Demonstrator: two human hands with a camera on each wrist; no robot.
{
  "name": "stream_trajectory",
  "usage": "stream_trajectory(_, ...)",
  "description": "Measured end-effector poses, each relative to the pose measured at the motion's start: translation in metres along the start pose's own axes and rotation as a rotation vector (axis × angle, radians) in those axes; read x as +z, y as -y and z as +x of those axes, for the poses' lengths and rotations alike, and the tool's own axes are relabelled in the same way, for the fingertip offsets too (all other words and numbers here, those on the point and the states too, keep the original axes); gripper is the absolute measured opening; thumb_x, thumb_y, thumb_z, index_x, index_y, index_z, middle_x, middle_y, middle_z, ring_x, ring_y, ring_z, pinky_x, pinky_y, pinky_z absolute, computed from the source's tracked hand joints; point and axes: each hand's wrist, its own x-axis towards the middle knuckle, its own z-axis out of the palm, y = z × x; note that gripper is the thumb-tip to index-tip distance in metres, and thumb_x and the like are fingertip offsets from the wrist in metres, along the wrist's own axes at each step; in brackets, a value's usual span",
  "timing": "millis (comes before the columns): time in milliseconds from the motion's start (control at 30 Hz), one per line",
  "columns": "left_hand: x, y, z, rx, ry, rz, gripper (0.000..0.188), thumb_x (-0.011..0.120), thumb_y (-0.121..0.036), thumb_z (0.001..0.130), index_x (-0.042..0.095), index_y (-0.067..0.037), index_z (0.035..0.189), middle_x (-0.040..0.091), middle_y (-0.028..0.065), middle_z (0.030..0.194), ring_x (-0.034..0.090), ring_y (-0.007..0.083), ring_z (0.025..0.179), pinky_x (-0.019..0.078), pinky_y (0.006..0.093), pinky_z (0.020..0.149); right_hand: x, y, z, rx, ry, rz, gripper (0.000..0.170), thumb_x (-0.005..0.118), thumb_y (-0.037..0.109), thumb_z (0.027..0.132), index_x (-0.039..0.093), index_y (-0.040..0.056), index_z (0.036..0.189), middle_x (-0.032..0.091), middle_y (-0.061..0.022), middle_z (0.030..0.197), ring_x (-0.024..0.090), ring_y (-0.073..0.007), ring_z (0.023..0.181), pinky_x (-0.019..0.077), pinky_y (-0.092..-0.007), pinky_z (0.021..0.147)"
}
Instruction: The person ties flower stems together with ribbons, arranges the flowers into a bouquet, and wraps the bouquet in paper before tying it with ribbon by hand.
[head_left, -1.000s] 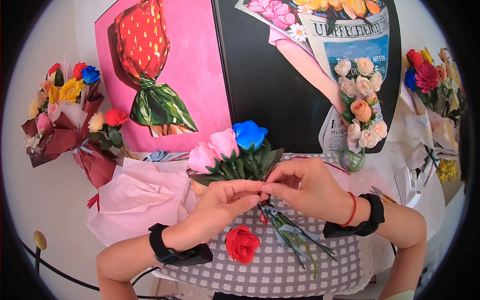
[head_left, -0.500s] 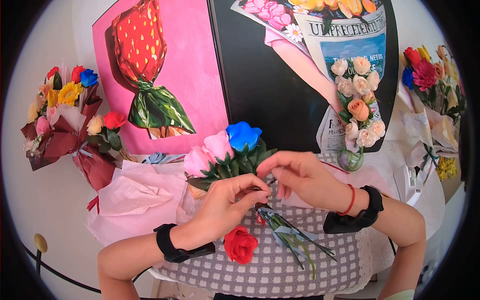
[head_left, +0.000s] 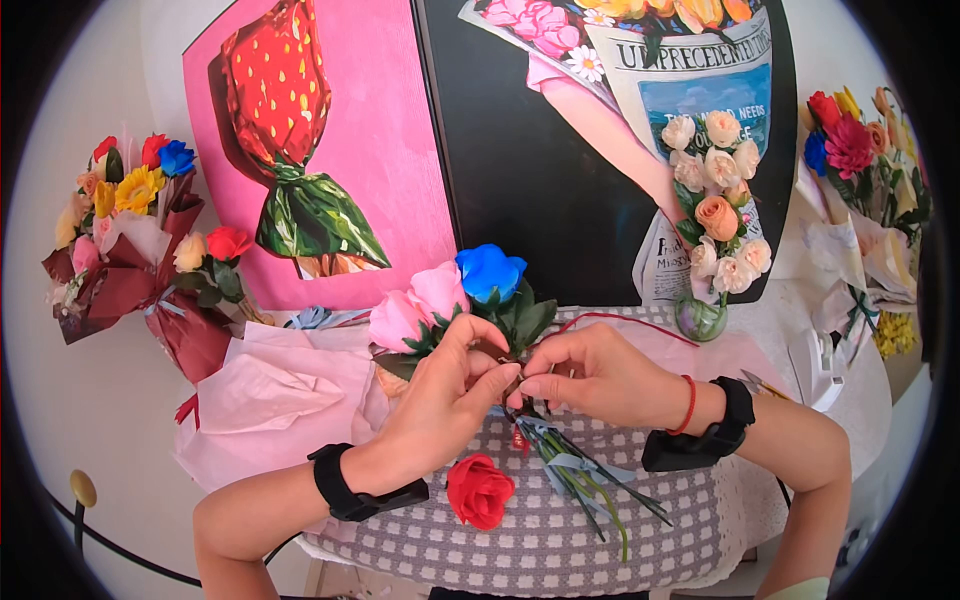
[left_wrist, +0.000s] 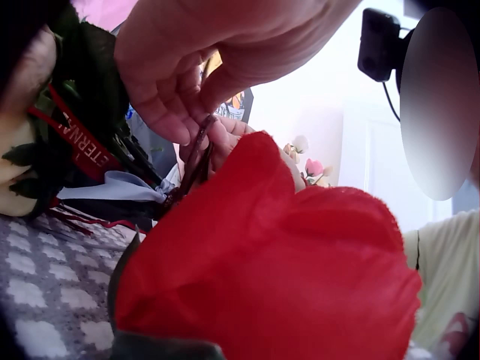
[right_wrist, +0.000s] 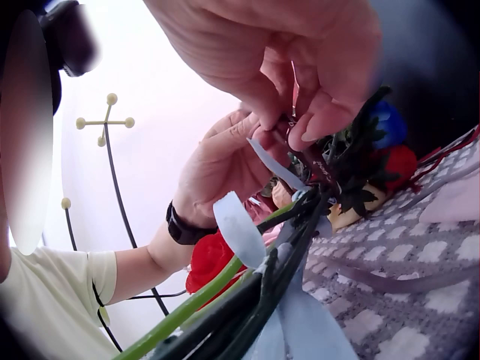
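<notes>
Fabric roses are bunched on the table, with a blue rose (head_left: pixel 491 273) and pink roses (head_left: pixel 437 289) on top. Their green stems (head_left: pixel 590 480) point toward me, tied with a pale blue ribbon (left_wrist: pixel 120 187). Over the stems, my left hand (head_left: pixel 440 395) pinches a narrow dark red ribbon (left_wrist: pixel 196 154) between thumb and fingers. My right hand (head_left: pixel 605 378) meets it there, pinching the same lettered ribbon (right_wrist: pixel 321 166) with thumb and forefinger. A single red rose (head_left: pixel 480 491) lies just in front of my left hand and fills much of the left wrist view.
Pink wrapping paper (head_left: pixel 290 390) lies at the left. A wrapped bouquet (head_left: pixel 150 230) stands beyond it, another bouquet (head_left: pixel 865 190) at far right. A glass vase (head_left: pixel 701 318) of peach roses, scissors (head_left: pixel 765 383) and a white device (head_left: pixel 818 372) stand right. Two paintings (head_left: pixel 430 150) lean behind.
Half a second ago my right hand was lifted off with spread fingers; now it is back beside the left, pinching the ribbon. My left hand has turned with its fingers raised higher.
</notes>
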Motion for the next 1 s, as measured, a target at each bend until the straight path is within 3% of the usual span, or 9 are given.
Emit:
stream_trajectory(233, 0.002, -0.001, 0.001, -0.042, -0.026, -0.111, 0.024, 0.054, -0.006, 0.084, 0.035, -0.002, 0.099, 0.060, 0.0082, 0.072, 0.056, 0.0096, 0.067, 0.0427, 0.0231, 0.058, 0.003, -0.009, 0.000, 0.010, -0.052, 0.074, 0.013, 0.056, 0.009, 0.081, 0.061, -0.0019, 0.079, 0.060, -0.0011, 0.068, 0.050, -0.0034, 0.059, 0.0414, -0.0198, 0.052)
stream_trajectory(300, 0.002, -0.005, -0.002, 0.064, 0.024, 0.078, 0.028, 0.058, -0.005, 0.080, 0.034, -0.002, 0.094, 0.060, 0.0077, 0.072, 0.057, 0.0108, 0.067, 0.0433, 0.0235, 0.058, 0.002, -0.008, -0.001, 0.045, -0.053, 0.106, 0.013, 0.056, 0.010, 0.080, 0.061, -0.0018, 0.079, 0.060, -0.0009, 0.068, 0.051, -0.0036, 0.058, 0.0417, -0.0198, 0.051)
stream_trajectory(433, 0.000, -0.002, -0.001, 0.110, 0.032, 0.176, 0.031, 0.061, -0.004, 0.077, 0.035, -0.003, 0.093, 0.060, 0.0073, 0.073, 0.057, 0.0125, 0.066, 0.0443, 0.0247, 0.058, 0.002, -0.004, -0.002, 0.143, -0.054, 0.210, 0.015, 0.055, 0.013, 0.082, 0.062, 0.0008, 0.080, 0.060, -0.0007, 0.069, 0.053, -0.0047, 0.057, 0.0421, -0.0189, 0.048)
stream_trajectory(633, 0.003, -0.013, -0.004, 0.119, 0.012, 0.334, 0.037, 0.063, 0.001, 0.075, 0.039, -0.003, 0.103, 0.061, 0.0089, 0.075, 0.059, 0.0128, 0.069, 0.0471, 0.0267, 0.065, 0.001, -0.005, -0.003, 0.226, -0.063, 0.262, 0.018, 0.053, 0.018, 0.083, 0.063, 0.0030, 0.080, 0.060, -0.0008, 0.070, 0.055, -0.0051, 0.059, 0.0417, -0.0181, 0.047)
stream_trajectory(800, 0.002, -0.021, -0.006, 0.198, 0.037, 0.583, 0.024, 0.061, 0.002, 0.072, 0.057, -0.003, 0.095, 0.061, 0.0074, 0.076, 0.060, 0.0159, 0.069, 0.0472, 0.0261, 0.063, 0.003, -0.006, -0.004, 0.200, -0.069, 0.247, 0.017, 0.055, 0.017, 0.082, 0.062, 0.0020, 0.079, 0.060, -0.0005, 0.069, 0.054, -0.0047, 0.059, 0.0412, -0.0187, 0.047)
stream_trajectory(867, 0.002, -0.021, -0.006, 0.188, 0.024, 0.605, 0.020, 0.060, 0.003, 0.071, 0.058, -0.002, 0.091, 0.060, 0.0074, 0.075, 0.059, 0.0156, 0.068, 0.0467, 0.0259, 0.062, 0.005, -0.008, -0.005, 0.062, -0.090, 0.191, 0.016, 0.057, 0.015, 0.080, 0.062, -0.0001, 0.076, 0.058, -0.0005, 0.065, 0.051, -0.0043, 0.057, 0.0399, -0.0197, 0.047)
stream_trajectory(933, 0.002, -0.020, -0.006, 0.177, 0.012, 0.626, 0.016, 0.059, 0.003, 0.071, 0.059, -0.002, 0.087, 0.059, 0.0073, 0.075, 0.059, 0.0153, 0.068, 0.0462, 0.0258, 0.061, 0.005, -0.009, -0.005, 0.041, -0.115, 0.115, 0.016, 0.058, 0.014, 0.079, 0.061, -0.0008, 0.075, 0.057, -0.0006, 0.063, 0.051, -0.0041, 0.056, 0.0395, -0.0204, 0.047)
stream_trajectory(1000, 0.002, -0.019, -0.005, 0.162, 0.016, 0.599, 0.010, 0.058, -0.002, 0.069, 0.058, -0.002, 0.080, 0.055, 0.0092, 0.071, 0.056, 0.0236, 0.065, 0.0431, 0.0315, 0.058, 0.005, -0.008, -0.005, 0.020, -0.142, 0.039, 0.015, 0.058, 0.013, 0.078, 0.061, -0.0016, 0.073, 0.057, -0.0006, 0.061, 0.050, -0.0040, 0.055, 0.0392, -0.0211, 0.047)
